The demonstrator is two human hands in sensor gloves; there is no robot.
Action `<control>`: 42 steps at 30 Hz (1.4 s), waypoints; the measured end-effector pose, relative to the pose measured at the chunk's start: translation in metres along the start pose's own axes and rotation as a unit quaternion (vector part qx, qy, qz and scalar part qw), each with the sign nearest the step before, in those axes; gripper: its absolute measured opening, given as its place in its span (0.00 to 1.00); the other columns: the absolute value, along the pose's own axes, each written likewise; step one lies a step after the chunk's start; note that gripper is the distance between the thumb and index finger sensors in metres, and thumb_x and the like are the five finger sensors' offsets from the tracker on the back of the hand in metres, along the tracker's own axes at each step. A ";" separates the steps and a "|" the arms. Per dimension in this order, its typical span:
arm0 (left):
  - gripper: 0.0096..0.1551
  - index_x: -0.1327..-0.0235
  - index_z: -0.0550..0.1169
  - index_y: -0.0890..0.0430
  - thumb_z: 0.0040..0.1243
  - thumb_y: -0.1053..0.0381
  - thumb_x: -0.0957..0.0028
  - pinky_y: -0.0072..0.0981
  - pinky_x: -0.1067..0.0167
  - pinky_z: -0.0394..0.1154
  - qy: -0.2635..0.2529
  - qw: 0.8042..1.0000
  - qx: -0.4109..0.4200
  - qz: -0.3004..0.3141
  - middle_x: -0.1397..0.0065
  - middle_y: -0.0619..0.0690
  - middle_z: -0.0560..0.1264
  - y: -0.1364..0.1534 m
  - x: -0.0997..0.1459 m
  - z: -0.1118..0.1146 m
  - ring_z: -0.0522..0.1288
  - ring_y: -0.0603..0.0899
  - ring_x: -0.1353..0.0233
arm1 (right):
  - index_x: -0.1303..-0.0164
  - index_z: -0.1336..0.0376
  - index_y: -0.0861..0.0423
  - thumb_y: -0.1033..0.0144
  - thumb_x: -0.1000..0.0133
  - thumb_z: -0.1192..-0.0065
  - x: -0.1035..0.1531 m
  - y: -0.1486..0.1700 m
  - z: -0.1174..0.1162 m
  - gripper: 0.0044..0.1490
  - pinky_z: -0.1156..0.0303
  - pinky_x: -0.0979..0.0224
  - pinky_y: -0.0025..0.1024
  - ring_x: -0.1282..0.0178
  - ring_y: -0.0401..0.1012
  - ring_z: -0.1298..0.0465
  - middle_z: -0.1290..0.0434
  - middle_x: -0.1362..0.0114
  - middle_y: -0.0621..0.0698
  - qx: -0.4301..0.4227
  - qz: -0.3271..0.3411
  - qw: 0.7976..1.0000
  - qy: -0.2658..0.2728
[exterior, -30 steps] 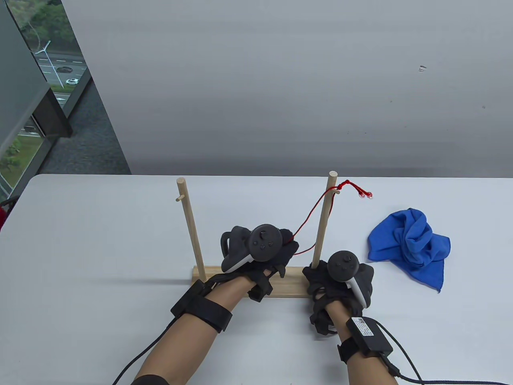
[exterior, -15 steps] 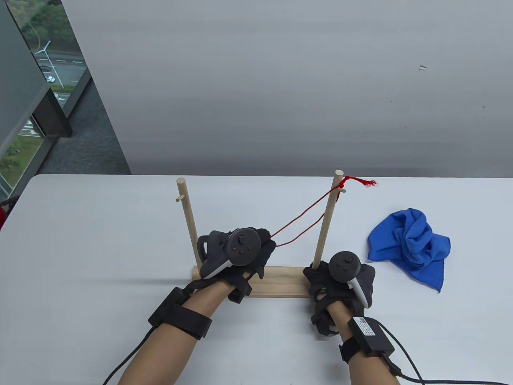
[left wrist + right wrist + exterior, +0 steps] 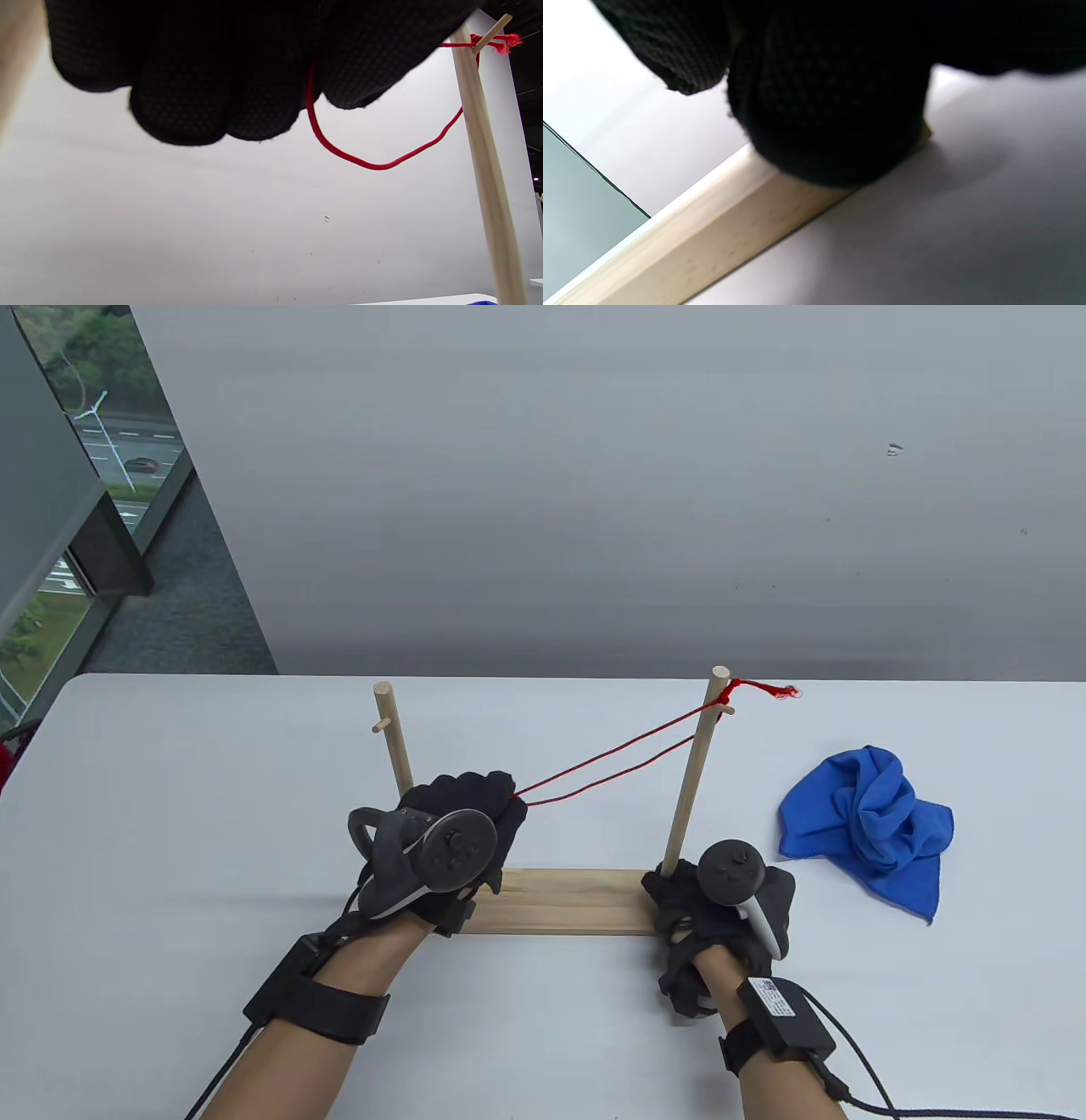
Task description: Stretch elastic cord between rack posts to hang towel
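Red elastic cord (image 3: 619,763) is hooked at the peg near the top of the right post (image 3: 697,768), with a short frayed tail hanging off to that post's right. From the peg two strands run down and leftward to the left hand (image 3: 450,840). Upper strand looks straight; lower strand sags slightly in the table view, and in the left wrist view it hangs as a loose curve (image 3: 373,161) back toward the post (image 3: 483,169).

Left grip: fingers (image 3: 182,84) curled closed, cord emerging between two of them, so the hand holds the cord loop. Hand sits just in front of the left post (image 3: 392,738), whose peg is bare.

Right grip: right hand (image 3: 721,908) rests on the right end of the wooden base (image 3: 568,903), at the foot of the right post. The right wrist view shows gloved fingers (image 3: 831,110) pressed down on the base edge (image 3: 712,237). Whether they wrap the base or only press on it, I cannot tell.

Blue towel (image 3: 870,827) lies crumpled on the white tabletop (image 3: 170,814), to the right of the rack and apart from it.
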State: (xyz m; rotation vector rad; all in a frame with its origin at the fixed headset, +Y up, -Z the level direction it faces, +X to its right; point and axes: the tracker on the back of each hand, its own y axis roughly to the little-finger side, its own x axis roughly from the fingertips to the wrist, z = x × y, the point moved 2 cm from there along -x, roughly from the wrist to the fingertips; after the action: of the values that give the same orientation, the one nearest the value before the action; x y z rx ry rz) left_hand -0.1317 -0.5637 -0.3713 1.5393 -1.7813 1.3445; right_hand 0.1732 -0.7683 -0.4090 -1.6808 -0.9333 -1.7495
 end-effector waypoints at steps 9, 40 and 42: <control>0.23 0.56 0.87 0.57 0.78 0.44 0.57 0.48 0.61 0.85 -0.069 0.997 -0.044 0.010 0.68 0.44 0.89 0.008 0.003 -0.045 0.89 0.54 0.68 | 0.45 0.32 0.61 0.48 0.51 0.36 0.000 0.001 -0.001 0.34 0.21 0.77 0.32 0.78 0.39 0.16 0.17 0.65 0.47 0.000 -0.001 1.000 -0.009; 0.22 0.57 0.88 0.56 0.80 0.45 0.58 0.48 0.61 0.85 -0.174 0.981 -0.080 0.016 0.69 0.44 0.90 0.032 0.000 -0.148 0.90 0.54 0.69 | 0.45 0.32 0.61 0.47 0.52 0.38 -0.003 0.003 -0.005 0.36 0.20 0.74 0.32 0.76 0.39 0.16 0.17 0.65 0.47 -0.004 0.001 1.000 -0.026; 0.21 0.57 0.88 0.56 0.80 0.45 0.57 0.48 0.61 0.85 -0.178 0.981 -0.081 0.015 0.69 0.44 0.90 0.034 0.000 -0.153 0.90 0.54 0.69 | 0.44 0.32 0.61 0.47 0.52 0.38 -0.003 0.003 -0.005 0.36 0.20 0.74 0.32 0.76 0.39 0.16 0.17 0.64 0.47 -0.004 0.001 1.000 -0.027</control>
State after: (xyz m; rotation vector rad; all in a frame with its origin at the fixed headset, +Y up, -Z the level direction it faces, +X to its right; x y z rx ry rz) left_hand -0.2034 -0.4352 -0.3178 1.7515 -2.0735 0.9500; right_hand 0.1728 -0.7741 -0.4119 -1.7410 -0.9487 -1.7161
